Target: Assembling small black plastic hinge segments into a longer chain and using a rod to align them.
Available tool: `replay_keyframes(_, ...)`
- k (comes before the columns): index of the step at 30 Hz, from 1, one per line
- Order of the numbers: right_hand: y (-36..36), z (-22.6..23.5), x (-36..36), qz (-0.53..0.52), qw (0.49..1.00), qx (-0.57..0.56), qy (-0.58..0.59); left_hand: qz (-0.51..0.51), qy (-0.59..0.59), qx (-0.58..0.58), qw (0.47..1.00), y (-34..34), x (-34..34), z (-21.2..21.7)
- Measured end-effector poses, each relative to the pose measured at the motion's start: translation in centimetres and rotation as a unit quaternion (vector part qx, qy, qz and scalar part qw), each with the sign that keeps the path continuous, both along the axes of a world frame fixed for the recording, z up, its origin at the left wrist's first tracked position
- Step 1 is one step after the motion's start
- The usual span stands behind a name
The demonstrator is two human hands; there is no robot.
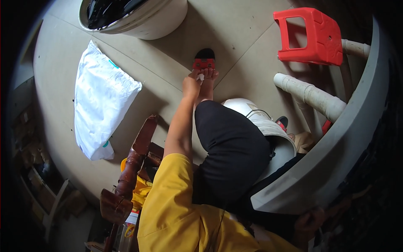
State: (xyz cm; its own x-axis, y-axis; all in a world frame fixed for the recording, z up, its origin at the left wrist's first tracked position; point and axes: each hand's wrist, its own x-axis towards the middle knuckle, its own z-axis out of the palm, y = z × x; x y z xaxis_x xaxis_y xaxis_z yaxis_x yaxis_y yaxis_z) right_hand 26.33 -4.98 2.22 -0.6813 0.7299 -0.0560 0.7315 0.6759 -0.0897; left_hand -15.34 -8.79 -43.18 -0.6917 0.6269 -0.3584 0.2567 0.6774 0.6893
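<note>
My left hand (191, 86) reaches down to my foot (205, 88), its fingers closed on a small white crumpled piece (201, 77) that looks like tissue. The hand is against the front of the foot, beside the toes. A red and black slipper (204, 61) is on that foot, its dark front end showing past the toes. At the lower right, in deep shadow, is what appears to be my right hand (311, 219). Its fingers are too dark to make out, and so is anything it may hold.
A white bucket with dark contents (168, 19) stands ahead. A white sack (103, 101) lies on the tiled floor (168, 67) at left. Right are a red stool (325, 38), a whitish pipe (310, 94) and a curved pale edge (336, 147). Brown turned wood (129, 172) stands beside my left arm.
</note>
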Motion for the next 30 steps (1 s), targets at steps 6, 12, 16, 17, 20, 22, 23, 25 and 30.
replay_keyframes(6,-0.4,0.1,-1.4,-0.001,0.997,-0.060,0.056,-0.113,0.046,0.022,0.992,0.7,-0.4,0.1)
replay_keyframes(12,2.7,-4.0,-5.1,0.027,0.978,0.019,0.204,-0.226,-0.048,0.075,0.970,12.0,7.4,6.7)
replay_keyframes(16,2.0,-3.0,-5.0,-0.005,0.969,0.106,0.221,-0.350,-0.087,0.172,0.917,19.7,15.5,9.1)
replay_keyframes(17,2.0,-2.7,-5.0,-0.004,0.972,0.094,0.216,-0.365,-0.090,0.183,0.908,20.4,16.6,9.6)
replay_keyframes(20,2.0,-2.8,-4.8,-0.009,0.971,0.090,0.221,-0.413,-0.100,0.214,0.879,22.2,20.1,10.6)
replay_keyframes(22,2.0,-3.0,-5.0,-0.010,0.965,0.089,0.248,-0.442,-0.109,0.234,0.859,23.3,22.8,11.0)
replay_keyframes(23,2.0,-3.2,-5.1,-0.019,0.964,0.099,0.245,-0.455,-0.113,0.242,0.850,23.8,24.0,11.1)
replay_keyframes(25,1.9,-3.4,-5.2,0.000,0.961,0.081,0.263,-0.476,-0.121,0.258,0.832,24.6,26.6,11.3)
replay_keyframes(30,1.5,-4.0,-5.4,-0.011,0.948,0.089,0.306,-0.520,-0.143,0.282,0.793,25.6,32.5,10.7)
